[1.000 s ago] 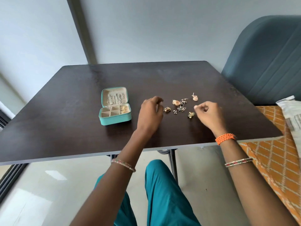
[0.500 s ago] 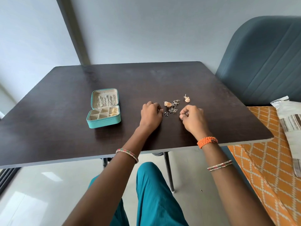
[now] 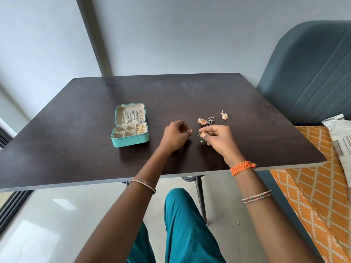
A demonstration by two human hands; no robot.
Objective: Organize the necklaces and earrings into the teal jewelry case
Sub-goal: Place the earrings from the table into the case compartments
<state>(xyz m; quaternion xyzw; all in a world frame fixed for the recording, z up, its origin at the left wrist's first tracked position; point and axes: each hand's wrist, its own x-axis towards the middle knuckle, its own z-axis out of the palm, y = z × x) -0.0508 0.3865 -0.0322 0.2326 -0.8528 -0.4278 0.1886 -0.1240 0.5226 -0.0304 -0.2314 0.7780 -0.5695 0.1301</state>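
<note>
The teal jewelry case (image 3: 131,141) lies open on the dark table (image 3: 79,145), left of my hands. Several necklaces hang in its lid, and gold earrings (image 3: 141,129) fill one right compartment. My right hand (image 3: 218,141) pinches a small green and gold earring (image 3: 201,135) between thumb and fingers, just above the table. My left hand (image 3: 175,135) is curled beside it, apparently holding a small piece that I cannot make out. Loose earrings lie beyond my hands: a gold one (image 3: 201,121), a grey cluster (image 3: 210,120) and another gold one (image 3: 224,116).
A blue-grey upholstered chair (image 3: 307,73) stands at the right of the table. An orange patterned cloth (image 3: 311,186) and a white packet (image 3: 340,133) lie at the right edge. My teal-clad knee (image 3: 182,221) is below the table's front edge.
My right hand has lifted an earring off the table and now holds it by the fingertips. My left hand has stayed curled beside the pile.
</note>
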